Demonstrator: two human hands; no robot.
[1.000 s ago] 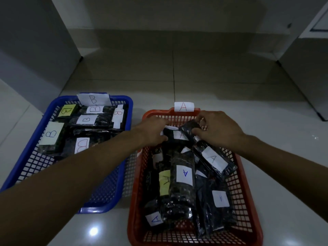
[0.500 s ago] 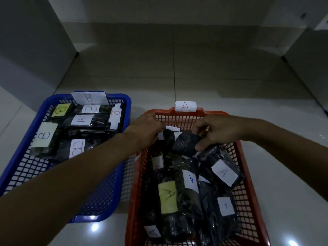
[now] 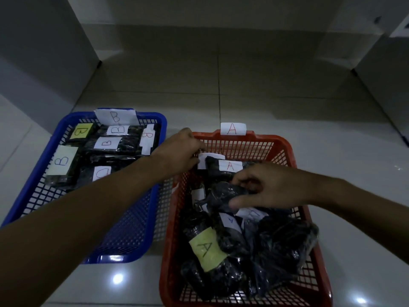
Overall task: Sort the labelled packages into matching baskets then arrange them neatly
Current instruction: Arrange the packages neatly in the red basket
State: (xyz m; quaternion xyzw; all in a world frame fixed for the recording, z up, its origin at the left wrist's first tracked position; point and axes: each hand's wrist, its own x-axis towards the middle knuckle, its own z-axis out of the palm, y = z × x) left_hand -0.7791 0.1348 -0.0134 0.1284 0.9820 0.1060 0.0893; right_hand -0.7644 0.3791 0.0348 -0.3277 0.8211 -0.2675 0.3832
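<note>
A red basket [image 3: 285, 147] tagged A sits at the right, filled with several dark wrapped packages labelled A. One carries a yellow label [image 3: 207, 249]. A blue basket [image 3: 53, 138] tagged B at the left holds several dark packages with B labels. My left hand [image 3: 179, 154] reaches over the red basket's far left corner and pinches a package with a white label [image 3: 203, 161]. My right hand [image 3: 267, 187] grips the end of a dark package [image 3: 223, 193] in the basket's middle. A package labelled A [image 3: 230, 166] lies flat at the far end.
Both baskets stand on a pale tiled floor [image 3: 221, 85]. Grey walls or cabinets rise at the left [image 3: 39, 58] and the right [image 3: 387, 69]. The near half of the blue basket shows bare mesh.
My right hand has drawn back toward me with the dark package, from the far end to the middle of the red basket. My left hand stays at the far left corner.
</note>
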